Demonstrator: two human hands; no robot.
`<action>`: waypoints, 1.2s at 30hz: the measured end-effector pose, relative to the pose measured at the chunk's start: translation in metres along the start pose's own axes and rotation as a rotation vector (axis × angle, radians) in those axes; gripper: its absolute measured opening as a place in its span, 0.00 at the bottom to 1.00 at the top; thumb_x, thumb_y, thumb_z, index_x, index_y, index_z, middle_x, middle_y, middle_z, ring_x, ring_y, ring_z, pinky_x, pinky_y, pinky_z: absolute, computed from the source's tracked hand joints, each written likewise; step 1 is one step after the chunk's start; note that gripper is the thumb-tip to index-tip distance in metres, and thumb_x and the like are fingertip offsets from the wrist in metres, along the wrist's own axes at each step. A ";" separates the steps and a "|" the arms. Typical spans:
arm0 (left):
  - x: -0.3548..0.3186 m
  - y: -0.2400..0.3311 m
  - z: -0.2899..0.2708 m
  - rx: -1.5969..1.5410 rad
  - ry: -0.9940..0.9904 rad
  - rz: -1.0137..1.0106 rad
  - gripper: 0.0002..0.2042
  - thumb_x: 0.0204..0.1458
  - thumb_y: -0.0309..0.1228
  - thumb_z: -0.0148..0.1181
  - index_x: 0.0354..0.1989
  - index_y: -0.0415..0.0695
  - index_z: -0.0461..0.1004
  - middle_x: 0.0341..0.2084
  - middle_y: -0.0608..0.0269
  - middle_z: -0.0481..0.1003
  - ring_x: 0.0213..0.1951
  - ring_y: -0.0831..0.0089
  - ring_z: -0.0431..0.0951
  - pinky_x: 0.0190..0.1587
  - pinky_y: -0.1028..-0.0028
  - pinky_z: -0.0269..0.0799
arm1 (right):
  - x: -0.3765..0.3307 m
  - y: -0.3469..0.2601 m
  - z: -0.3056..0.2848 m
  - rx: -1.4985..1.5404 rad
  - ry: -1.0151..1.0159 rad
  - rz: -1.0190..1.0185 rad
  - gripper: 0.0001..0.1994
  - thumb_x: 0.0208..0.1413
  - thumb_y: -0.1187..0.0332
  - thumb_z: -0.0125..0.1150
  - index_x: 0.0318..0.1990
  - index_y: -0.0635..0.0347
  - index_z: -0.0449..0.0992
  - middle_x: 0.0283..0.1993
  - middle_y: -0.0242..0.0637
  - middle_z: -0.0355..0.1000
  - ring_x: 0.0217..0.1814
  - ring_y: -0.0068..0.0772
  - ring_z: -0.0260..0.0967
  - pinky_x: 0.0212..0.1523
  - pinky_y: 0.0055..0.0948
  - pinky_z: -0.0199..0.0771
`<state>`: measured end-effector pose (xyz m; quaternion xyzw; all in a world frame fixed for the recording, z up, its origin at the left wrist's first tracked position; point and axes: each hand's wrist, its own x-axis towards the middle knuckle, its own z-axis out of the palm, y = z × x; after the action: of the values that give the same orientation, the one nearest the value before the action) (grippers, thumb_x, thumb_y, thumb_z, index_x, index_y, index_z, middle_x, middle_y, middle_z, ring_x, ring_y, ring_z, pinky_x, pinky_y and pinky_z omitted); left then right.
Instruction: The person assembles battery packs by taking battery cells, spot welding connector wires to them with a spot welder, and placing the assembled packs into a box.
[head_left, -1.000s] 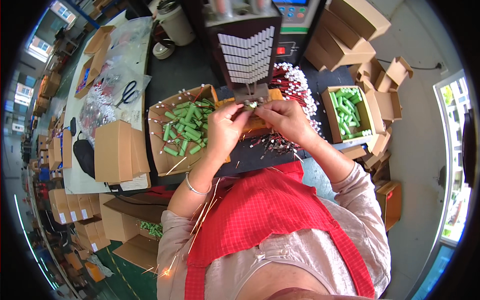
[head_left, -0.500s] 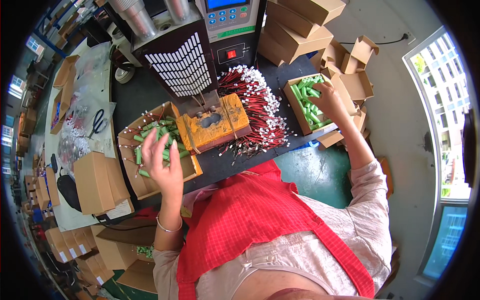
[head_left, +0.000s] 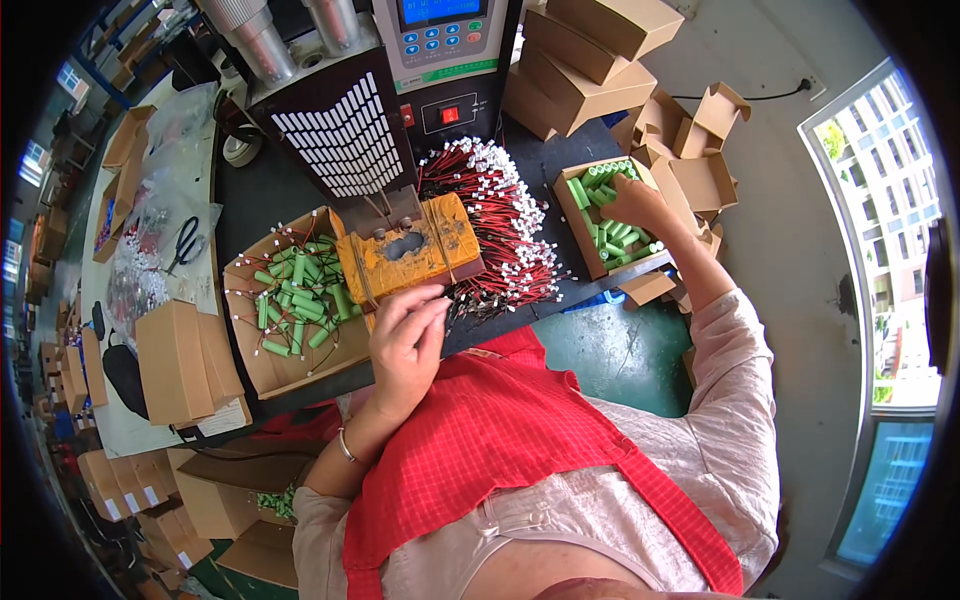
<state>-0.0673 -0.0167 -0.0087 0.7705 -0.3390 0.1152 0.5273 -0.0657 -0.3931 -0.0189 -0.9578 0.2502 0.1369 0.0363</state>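
My left hand (head_left: 405, 345) is at the front edge of the bench, fingers bent and tips drawn together beside the dark wire ends of a bundle of red-and-black leads (head_left: 500, 240) with white connectors. Whatever lies between those fingertips is too small to make out. At the right, my right hand (head_left: 636, 204) reaches into a cardboard box (head_left: 595, 262) of green cylindrical battery cells (head_left: 622, 236). Its fingers are curled down among the cells, and what they grip is hidden. Between the hands sits a yellow-wrapped block (head_left: 420, 250), beneath the welding machine's (head_left: 345, 135) two thin pins.
An open cardboard tray (head_left: 262, 375) of green cells with leads attached stands left of the block. The control unit (head_left: 440, 40) rises behind. Cardboard boxes (head_left: 590, 85) are stacked at the back right. Scissors (head_left: 186, 243) lie on the left table.
My left hand has moved right and down, from over the tray of wired cells to the wire ends. My right hand stays in the box, with its fingers now lower among the cells.
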 end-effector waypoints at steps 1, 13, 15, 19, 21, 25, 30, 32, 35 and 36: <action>0.002 -0.001 0.005 0.006 -0.017 0.061 0.09 0.41 0.17 0.59 0.33 0.40 0.75 0.34 0.61 0.73 0.34 0.67 0.73 0.36 0.74 0.69 | 0.003 0.003 -0.001 -0.002 0.000 -0.001 0.26 0.37 0.55 0.59 0.42 0.66 0.68 0.36 0.51 0.72 0.42 0.46 0.71 0.43 0.39 0.68; 0.020 0.005 0.068 -0.257 -0.291 0.121 0.08 0.43 0.18 0.57 0.33 0.40 0.73 0.29 0.57 0.73 0.32 0.62 0.75 0.35 0.70 0.71 | 0.014 0.018 -0.003 -0.045 -0.079 -0.155 0.21 0.40 0.59 0.58 0.41 0.64 0.72 0.36 0.48 0.73 0.38 0.46 0.71 0.40 0.37 0.71; 0.024 0.009 0.080 -0.327 -0.331 0.077 0.06 0.44 0.19 0.57 0.31 0.39 0.74 0.28 0.57 0.74 0.31 0.62 0.75 0.34 0.70 0.71 | 0.013 0.009 0.000 -0.107 -0.052 -0.060 0.21 0.38 0.59 0.58 0.40 0.61 0.73 0.34 0.46 0.73 0.39 0.46 0.71 0.40 0.38 0.71; 0.036 0.007 0.108 -0.466 -0.464 -0.092 0.05 0.46 0.23 0.57 0.32 0.39 0.75 0.26 0.59 0.74 0.29 0.70 0.76 0.32 0.75 0.70 | -0.009 -0.004 -0.014 -0.087 0.062 -0.041 0.18 0.39 0.58 0.58 0.37 0.60 0.74 0.33 0.45 0.73 0.38 0.43 0.72 0.39 0.37 0.71; 0.040 0.000 0.128 -0.722 -0.527 -0.395 0.10 0.50 0.25 0.56 0.41 0.39 0.72 0.34 0.64 0.74 0.36 0.77 0.73 0.39 0.77 0.69 | -0.027 -0.003 -0.025 0.101 0.173 -0.085 0.17 0.39 0.58 0.60 0.33 0.62 0.75 0.31 0.45 0.74 0.35 0.41 0.73 0.36 0.35 0.71; 0.052 0.021 0.152 -1.337 -0.582 -0.604 0.21 0.55 0.36 0.51 0.56 0.45 0.58 0.46 0.69 0.67 0.46 0.80 0.67 0.46 0.76 0.65 | -0.082 -0.022 -0.043 0.614 -0.202 -0.257 0.14 0.43 0.61 0.61 0.30 0.65 0.74 0.21 0.38 0.71 0.22 0.26 0.69 0.24 0.28 0.67; 0.029 0.026 0.154 -1.546 -0.431 -1.150 0.18 0.55 0.38 0.52 0.52 0.52 0.61 0.38 0.68 0.70 0.37 0.76 0.71 0.38 0.75 0.67 | -0.117 -0.050 -0.064 0.774 -0.523 -0.267 0.15 0.47 0.65 0.60 0.43 0.61 0.73 0.22 0.33 0.71 0.18 0.18 0.67 0.18 0.18 0.67; 0.021 0.012 0.156 -1.464 -0.504 -1.183 0.17 0.53 0.35 0.54 0.52 0.54 0.61 0.37 0.67 0.71 0.37 0.75 0.71 0.38 0.73 0.68 | -0.080 -0.019 -0.043 0.696 -0.252 -0.194 0.15 0.48 0.66 0.59 0.44 0.62 0.74 0.20 0.33 0.70 0.17 0.17 0.66 0.17 0.18 0.67; 0.027 0.020 0.145 -1.385 -0.586 -1.182 0.17 0.54 0.31 0.52 0.52 0.52 0.61 0.37 0.65 0.71 0.37 0.74 0.71 0.39 0.72 0.69 | -0.021 0.017 -0.004 0.380 0.187 -0.220 0.12 0.45 0.64 0.57 0.34 0.60 0.77 0.21 0.41 0.72 0.23 0.30 0.71 0.28 0.29 0.71; 0.027 0.019 0.145 -1.387 -0.603 -1.166 0.17 0.54 0.31 0.52 0.52 0.51 0.61 0.37 0.63 0.70 0.38 0.73 0.71 0.41 0.69 0.70 | -0.012 0.015 -0.001 0.303 0.123 -0.183 0.12 0.42 0.62 0.58 0.31 0.59 0.78 0.24 0.42 0.73 0.27 0.37 0.71 0.32 0.32 0.72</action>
<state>-0.0860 -0.1611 -0.0409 0.3313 -0.0160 -0.5960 0.7313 -0.0831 -0.4007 -0.0147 -0.9667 0.1816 0.0348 0.1771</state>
